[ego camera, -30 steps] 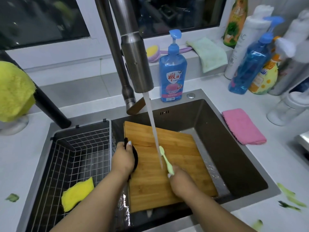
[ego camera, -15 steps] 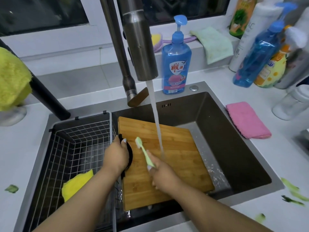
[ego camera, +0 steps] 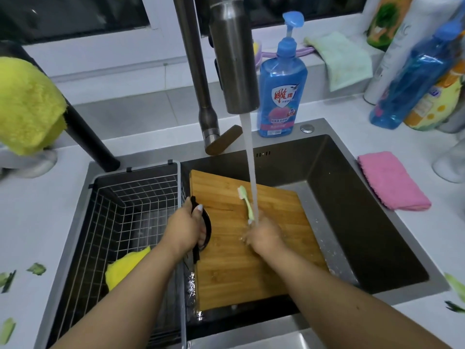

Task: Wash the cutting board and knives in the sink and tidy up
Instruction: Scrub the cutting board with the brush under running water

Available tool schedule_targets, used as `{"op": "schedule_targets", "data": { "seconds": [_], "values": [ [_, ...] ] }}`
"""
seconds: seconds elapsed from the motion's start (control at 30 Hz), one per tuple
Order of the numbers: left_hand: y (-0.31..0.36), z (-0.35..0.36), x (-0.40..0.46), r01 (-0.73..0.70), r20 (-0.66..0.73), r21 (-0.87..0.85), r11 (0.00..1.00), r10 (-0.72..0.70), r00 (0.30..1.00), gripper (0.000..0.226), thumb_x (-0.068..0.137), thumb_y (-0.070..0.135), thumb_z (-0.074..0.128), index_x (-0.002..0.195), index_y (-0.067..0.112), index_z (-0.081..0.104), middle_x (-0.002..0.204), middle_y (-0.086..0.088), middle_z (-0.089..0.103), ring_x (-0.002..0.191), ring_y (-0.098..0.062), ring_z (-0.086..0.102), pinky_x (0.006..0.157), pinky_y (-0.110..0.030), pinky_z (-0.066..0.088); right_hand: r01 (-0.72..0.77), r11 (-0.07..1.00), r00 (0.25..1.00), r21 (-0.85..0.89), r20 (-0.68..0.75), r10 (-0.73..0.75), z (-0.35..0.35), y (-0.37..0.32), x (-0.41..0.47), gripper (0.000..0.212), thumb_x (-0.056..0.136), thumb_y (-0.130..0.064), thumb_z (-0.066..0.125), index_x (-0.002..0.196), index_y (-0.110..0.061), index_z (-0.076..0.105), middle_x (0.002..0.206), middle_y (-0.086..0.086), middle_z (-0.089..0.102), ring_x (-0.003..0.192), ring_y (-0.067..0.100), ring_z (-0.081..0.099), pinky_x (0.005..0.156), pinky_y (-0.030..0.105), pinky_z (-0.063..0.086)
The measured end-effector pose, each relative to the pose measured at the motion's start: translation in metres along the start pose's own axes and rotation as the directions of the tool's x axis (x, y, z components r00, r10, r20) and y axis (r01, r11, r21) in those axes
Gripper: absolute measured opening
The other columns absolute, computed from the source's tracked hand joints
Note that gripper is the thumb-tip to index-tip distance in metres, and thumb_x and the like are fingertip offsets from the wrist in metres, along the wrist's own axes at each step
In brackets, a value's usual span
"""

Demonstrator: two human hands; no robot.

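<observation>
Gripping the black handle at the nine o'clock edge of the cutting board (ego camera: 241, 258), the left hand (ego camera: 185, 229) steadies it, tilted in the sink (ego camera: 352, 222). At its three o'clock, the right hand (ego camera: 264, 235) holds a green brush (ego camera: 246, 201) on the wood under the faucet (ego camera: 234, 59) stream. Farther off at twelve o'clock, a blue soap bottle (ego camera: 283, 89) stands on the surface.

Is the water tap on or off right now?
On. A stream of water runs from the faucet and lands by the right hand on the cutting board.
</observation>
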State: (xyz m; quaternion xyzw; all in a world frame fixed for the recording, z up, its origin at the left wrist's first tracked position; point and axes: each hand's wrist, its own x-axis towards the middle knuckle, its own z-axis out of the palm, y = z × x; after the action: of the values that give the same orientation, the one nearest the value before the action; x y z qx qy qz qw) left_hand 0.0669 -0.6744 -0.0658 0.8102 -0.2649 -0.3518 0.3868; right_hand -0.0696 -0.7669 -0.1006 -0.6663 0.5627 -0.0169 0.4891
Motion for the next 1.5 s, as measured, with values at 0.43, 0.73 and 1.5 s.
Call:
{"op": "schedule_targets", "data": {
  "seconds": [0.43,0.73,1.5],
  "values": [
    [-0.006,-0.005,0.006,0.009,0.067,-0.078,0.997,-0.004,0.998,0.019,0.103,0.023,0.037,0.116,0.018,0.050,0.065,-0.015,0.060,0.051,-0.025,0.058,0.052,-0.036,0.050,0.210,0.965,0.977,-0.157,0.076,-0.200,0.005,-0.029,-0.013,0.055,0.097,-0.008,0.036,0.149,-0.019,0.024,0.140,0.013,0.043,0.122,0.031,0.047,0.098,0.037,0.041],
    [-0.002,-0.004,0.003,0.016,0.059,-0.085,0.996,-0.011,0.998,0.021,0.103,0.022,0.036,0.119,0.016,0.049,0.067,-0.018,0.056,0.050,-0.025,0.054,0.048,-0.033,0.049,0.128,0.991,0.990,-0.036,0.068,-0.125,-0.004,-0.042,0.013,0.037,0.101,-0.022,0.037,0.138,-0.020,0.042,0.099,0.003,0.055,0.078,0.012,0.053,0.066,0.023,0.048],
    [-0.001,-0.003,0.002,0.029,0.065,-0.119,0.992,-0.021,0.998,0.021,0.104,0.021,0.035,0.114,0.012,0.051,0.068,-0.017,0.054,0.054,-0.025,0.053,0.050,-0.032,0.047,0.178,0.949,0.936,-0.259,0.343,-0.082,-0.006,-0.003,-0.061,0.061,0.100,-0.022,0.040,0.150,-0.038,0.009,0.124,0.008,0.053,0.103,0.025,0.060,0.088,0.040,0.053]
  ]
}}
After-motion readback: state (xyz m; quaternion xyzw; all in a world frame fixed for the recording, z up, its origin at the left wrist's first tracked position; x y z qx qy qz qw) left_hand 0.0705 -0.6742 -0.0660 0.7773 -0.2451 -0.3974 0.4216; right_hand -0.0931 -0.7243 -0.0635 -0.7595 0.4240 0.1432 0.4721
